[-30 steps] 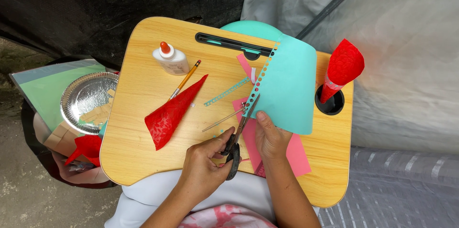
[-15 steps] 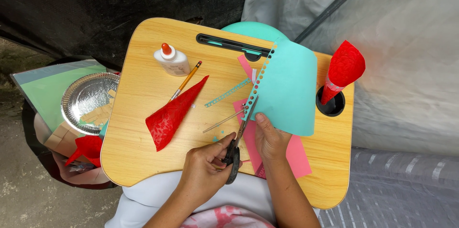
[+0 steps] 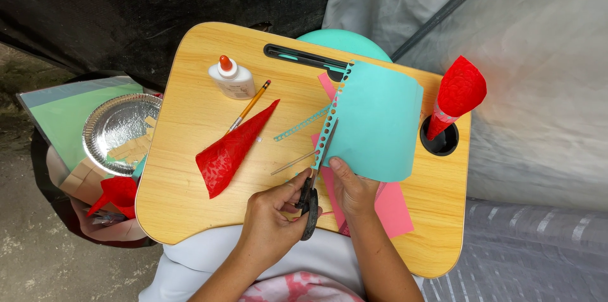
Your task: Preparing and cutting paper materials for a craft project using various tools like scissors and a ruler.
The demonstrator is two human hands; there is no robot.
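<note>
My left hand [image 3: 269,226] grips black scissors [image 3: 310,208], whose blades point up along the perforated left edge of a teal paper sheet [image 3: 380,124]. My right hand [image 3: 352,189] pinches that sheet's lower left corner and holds it curled above the wooden lap desk [image 3: 190,200]. A pink sheet [image 3: 394,208] lies under the teal one. Left of the scissors lie a thin teal perforated strip [image 3: 301,124] and a red paper cone [image 3: 232,150].
A glue bottle [image 3: 231,78] and a pencil [image 3: 251,104] lie at the desk's upper left. Another red cone [image 3: 457,94] stands in the cup hole at right. Off the desk's left are a foil plate [image 3: 117,131], green sheets [image 3: 57,118] and a red paper piece [image 3: 114,191].
The scissors have crept a little further up the teal sheet's perforated edge. The sheet has shifted slightly; both hands stay in place.
</note>
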